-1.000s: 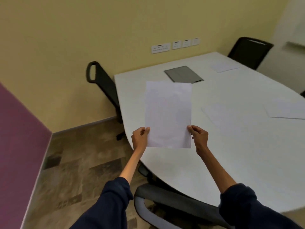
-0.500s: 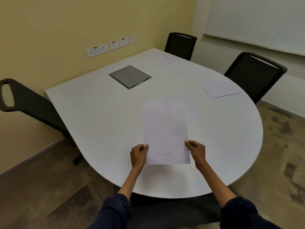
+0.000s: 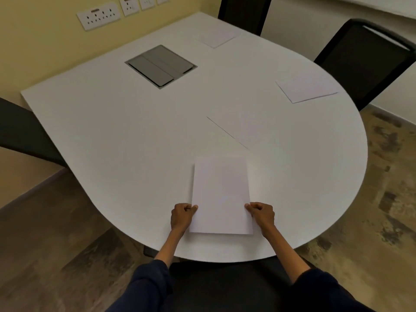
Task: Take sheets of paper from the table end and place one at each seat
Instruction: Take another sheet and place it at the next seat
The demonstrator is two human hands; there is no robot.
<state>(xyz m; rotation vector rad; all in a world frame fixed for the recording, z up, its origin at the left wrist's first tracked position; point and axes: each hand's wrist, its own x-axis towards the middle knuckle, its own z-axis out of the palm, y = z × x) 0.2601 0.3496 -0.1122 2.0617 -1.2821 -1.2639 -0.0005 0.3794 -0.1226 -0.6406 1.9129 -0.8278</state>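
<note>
White paper sheet (image 3: 221,194), a plain rectangle, is lying lengthwise at the near rounded edge of the table (image 3: 112,136). A thin shadow is showing under its near edge, so can't tell if it's fully down. Left hand (image 3: 182,216) is pinching the sheet's left edge and right hand (image 3: 261,213) is pinching its right edge, fingers curled, hands apart with the sheet between them. The table is reading smooth matte white, D-shaped, its straight end butting a yellow wall. Grey cable hatch (image 3: 161,65) is sitting flush near that end. Second sheet (image 3: 307,88) is lying before a black chair (image 3: 364,61), third sheet (image 3: 219,37) before the far chair (image 3: 244,12). Faint mid-table sheet (image 3: 254,129) is blending in. Near chair (image 3: 225,280) is sitting under the edge. Socket plates (image 3: 98,16) are lining the wall.
</note>
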